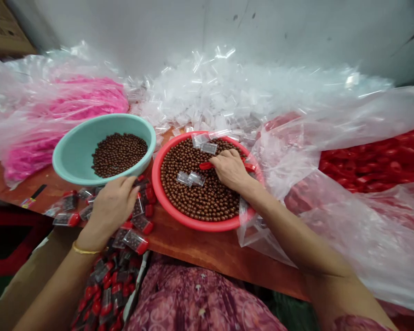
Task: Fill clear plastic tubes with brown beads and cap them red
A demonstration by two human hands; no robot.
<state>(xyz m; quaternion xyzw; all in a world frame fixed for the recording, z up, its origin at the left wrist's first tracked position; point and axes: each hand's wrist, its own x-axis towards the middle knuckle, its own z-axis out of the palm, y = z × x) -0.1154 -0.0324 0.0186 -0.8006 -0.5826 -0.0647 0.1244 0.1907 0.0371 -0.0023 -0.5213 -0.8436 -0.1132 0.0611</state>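
My right hand (pixel 230 170) rests over a red plastic basin (pixel 193 225) full of small brown beads (pixel 200 197), its fingers closed on a red plastic piece (pixel 206 165) that sticks out on both sides. Several small clear plastic bags (pixel 186 178) lie on the beads. My left hand (pixel 113 205) hangs just above a loose pile of clear tubes with red caps (pixel 136 242), beside a teal basin (pixel 103 120) holding more brown beads (pixel 119 155). Its curled fingers hide whatever may lie under them.
A wooden table edge (pixel 227 271) runs in front of me, with patterned cloth (pixel 196 299) and more red-capped tubes (pixel 103 294) below it. Behind lie a heap of clear bags (pixel 207 96), pink items in plastic sheeting (pixel 86 103), and red items under plastic (pixel 376 165).
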